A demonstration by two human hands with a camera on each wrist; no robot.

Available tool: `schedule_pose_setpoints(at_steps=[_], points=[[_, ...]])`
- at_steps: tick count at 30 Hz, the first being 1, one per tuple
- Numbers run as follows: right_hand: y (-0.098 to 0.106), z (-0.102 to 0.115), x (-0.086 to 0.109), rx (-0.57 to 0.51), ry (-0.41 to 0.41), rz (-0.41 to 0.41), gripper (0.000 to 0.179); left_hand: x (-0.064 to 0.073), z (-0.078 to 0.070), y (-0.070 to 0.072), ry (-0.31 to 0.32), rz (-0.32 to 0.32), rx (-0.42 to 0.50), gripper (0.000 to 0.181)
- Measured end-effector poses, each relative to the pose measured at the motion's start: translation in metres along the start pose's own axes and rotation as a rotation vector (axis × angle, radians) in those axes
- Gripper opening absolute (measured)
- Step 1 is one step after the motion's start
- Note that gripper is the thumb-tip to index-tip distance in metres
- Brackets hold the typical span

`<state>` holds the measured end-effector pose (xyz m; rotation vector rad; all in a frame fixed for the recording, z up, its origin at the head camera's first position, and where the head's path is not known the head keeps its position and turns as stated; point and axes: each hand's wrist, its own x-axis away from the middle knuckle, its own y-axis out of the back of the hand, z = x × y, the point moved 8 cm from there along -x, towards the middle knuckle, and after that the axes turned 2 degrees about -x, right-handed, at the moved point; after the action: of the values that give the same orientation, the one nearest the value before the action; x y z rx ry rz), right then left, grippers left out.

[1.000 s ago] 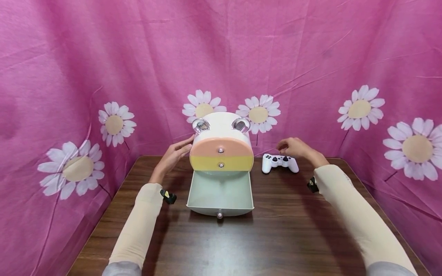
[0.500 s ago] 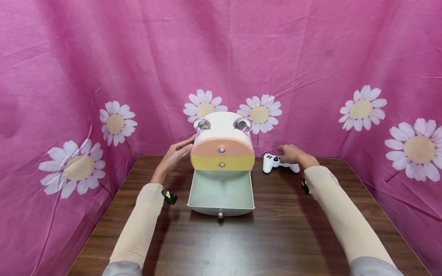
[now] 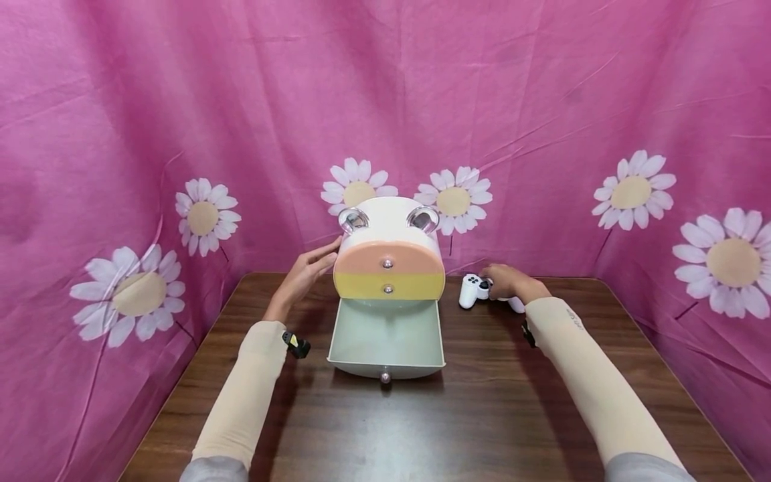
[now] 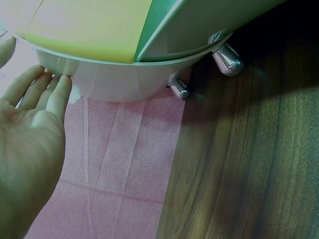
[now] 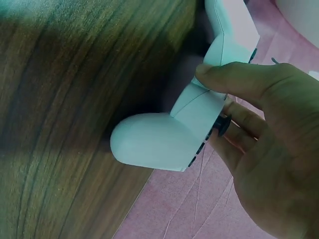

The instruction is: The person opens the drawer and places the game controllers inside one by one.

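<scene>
A small drawer organizer (image 3: 385,217) with two silver-rimmed eyes on its white top stands on the table. Its orange drawer (image 3: 361,258) and yellow drawer (image 3: 358,286) are closed, while the pale green bottom drawer (image 3: 385,335) is pulled out with nothing visible inside. My left hand (image 3: 304,273) touches the organizer's left side with extended fingertips (image 4: 62,87), palm off it. To the right of the organizer, my right hand (image 3: 508,281) grips a white game controller (image 3: 470,291) by its middle. In the right wrist view the thumb lies across the controller's near edge, fingers on the far side.
Dark wood-grain table (image 3: 385,428) runs under everything. A pink curtain (image 3: 385,87) printed with daisies rises just behind it and at both sides. Short silver feet (image 4: 178,87) show under the organizer in the left wrist view.
My right hand has come down from above the controller and taken hold of its middle; the controller has shifted and tilted slightly. The left hand and organizer stay the same.
</scene>
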<state>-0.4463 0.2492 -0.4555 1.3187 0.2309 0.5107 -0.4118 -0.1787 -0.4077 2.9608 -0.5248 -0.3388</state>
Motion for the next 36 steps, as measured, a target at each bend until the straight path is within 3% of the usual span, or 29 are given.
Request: schedule_pose_setpoints(at_steps=[8,17,23,36], points=[[-0.006,-0.006,0.001,0.01,-0.064,0.039,0.061,0.0,-0.001,-0.001,-0.007,0.002,-0.002,0.054],[-0.006,-0.01,0.001,0.022,-0.046,0.006,0.057,-0.001,0.0,-0.001,-0.006,-0.002,0.007,0.054],[-0.004,-0.011,0.001,0.009,-0.085,0.024,0.06,-0.001,0.0,-0.001,0.005,-0.006,-0.004,0.055],[0.013,0.005,0.012,0.03,-0.081,0.005,0.061,-0.001,-0.001,-0.002,-0.012,0.006,0.011,0.053]])
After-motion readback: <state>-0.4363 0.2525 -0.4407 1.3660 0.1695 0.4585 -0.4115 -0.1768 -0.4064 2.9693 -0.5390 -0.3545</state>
